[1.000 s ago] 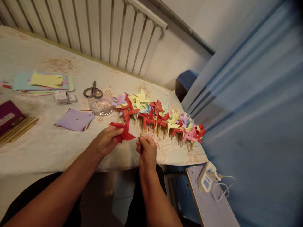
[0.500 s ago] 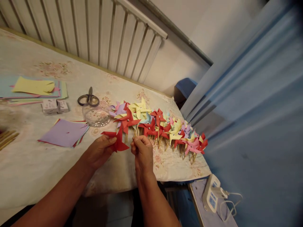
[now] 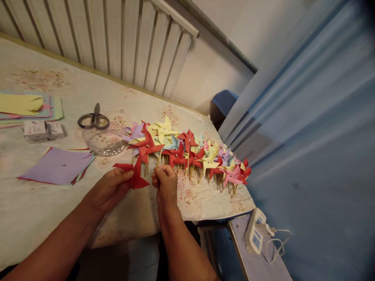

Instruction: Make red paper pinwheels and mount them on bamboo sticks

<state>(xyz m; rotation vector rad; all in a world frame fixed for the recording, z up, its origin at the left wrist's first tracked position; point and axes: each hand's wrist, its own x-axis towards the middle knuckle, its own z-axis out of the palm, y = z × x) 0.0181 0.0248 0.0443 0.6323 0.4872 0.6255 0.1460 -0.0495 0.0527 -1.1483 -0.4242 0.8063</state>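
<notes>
My left hand [image 3: 113,187] is closed on a red paper pinwheel [image 3: 137,178], gripping it between thumb and fingers. Just right of it, my right hand [image 3: 165,180] is pinched; whatever its fingertips hold is too small to make out. Beyond both hands lie many finished pinwheels on sticks, among them a red one [image 3: 147,146] and a yellow one [image 3: 163,130]. A clear round dish [image 3: 107,143] with small shiny pieces sits to the left of them, below the scissors [image 3: 93,120]. A stack of purple and other coloured paper squares [image 3: 57,166] lies left of my left hand.
Two small boxes [image 3: 35,130] stand near coloured paper sheets [image 3: 22,104] on the flowered cloth [image 3: 131,218]. A railing [image 3: 108,39] runs behind. At the right are a blue curtain [image 3: 307,156] and a power strip [image 3: 255,232] on a small stand.
The view has shifted, so the table items appear farther left. Both hands keep nearly the same pose and grip, with little visible movement relative to the pinwheels.
</notes>
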